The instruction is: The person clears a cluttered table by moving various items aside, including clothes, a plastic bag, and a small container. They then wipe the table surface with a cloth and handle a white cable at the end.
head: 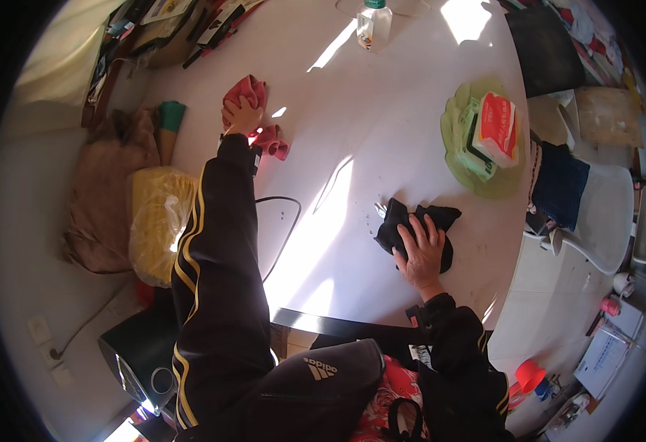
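A crumpled red cloth [250, 85] lies toward the far left of the white table [323, 110]. My left hand [243, 116] grips its upper part from above, arm stretched out. A loose end of the same red fabric [274, 145] trails beside my wrist. Nearer to me on the right, my right hand [423, 255] rests over a bunched black cloth [392, 229], its fingers curled onto the fabric. Small dark specks dot the tabletop around the black cloth. A little shiny scrap [380, 210] sits by its left edge.
A green leaf-shaped tray [455, 149] bears a red-and-white packet [498, 130] at the right. A bottle [374, 27] stands at the back. A yellow plastic-wrapped bundle [160, 226] and a brown bag [110, 193] line the left. A black cable [299, 221] loops near my left sleeve.
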A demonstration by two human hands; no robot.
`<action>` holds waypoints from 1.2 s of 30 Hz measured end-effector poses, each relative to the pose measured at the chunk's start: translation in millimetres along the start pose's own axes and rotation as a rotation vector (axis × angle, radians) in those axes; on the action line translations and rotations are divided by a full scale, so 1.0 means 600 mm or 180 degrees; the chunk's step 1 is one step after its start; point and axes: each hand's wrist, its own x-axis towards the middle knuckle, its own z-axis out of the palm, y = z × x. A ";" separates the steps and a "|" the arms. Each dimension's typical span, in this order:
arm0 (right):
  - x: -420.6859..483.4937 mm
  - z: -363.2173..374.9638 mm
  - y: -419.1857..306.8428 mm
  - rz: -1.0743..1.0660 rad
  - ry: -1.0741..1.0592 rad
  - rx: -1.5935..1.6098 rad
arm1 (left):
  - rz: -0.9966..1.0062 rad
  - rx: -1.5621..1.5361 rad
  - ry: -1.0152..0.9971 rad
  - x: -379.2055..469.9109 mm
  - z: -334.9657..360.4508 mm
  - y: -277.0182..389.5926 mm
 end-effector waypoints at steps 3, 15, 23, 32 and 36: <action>-0.002 -0.002 -0.002 -0.0046 0.0093 0.0052 | -0.0266 -0.0822 -0.0474 -0.015 -0.092 0.039; -0.021 0.000 -0.003 0.0002 0.0140 0.0082 | -0.1637 -0.7886 -0.0876 -0.051 -0.304 0.211; -0.004 -0.049 -0.029 0.0201 0.1123 0.1014 | -0.1338 -0.8538 -0.1457 -0.226 -0.345 0.246; 0.106 -0.127 -0.242 0.0346 -0.1636 0.9029 | -0.2410 -0.8778 -0.1851 -0.437 -0.316 0.314; 0.085 -0.141 -0.270 0.0443 -0.1223 0.8375 | -0.2058 -0.8185 -0.1176 -0.457 -0.312 0.316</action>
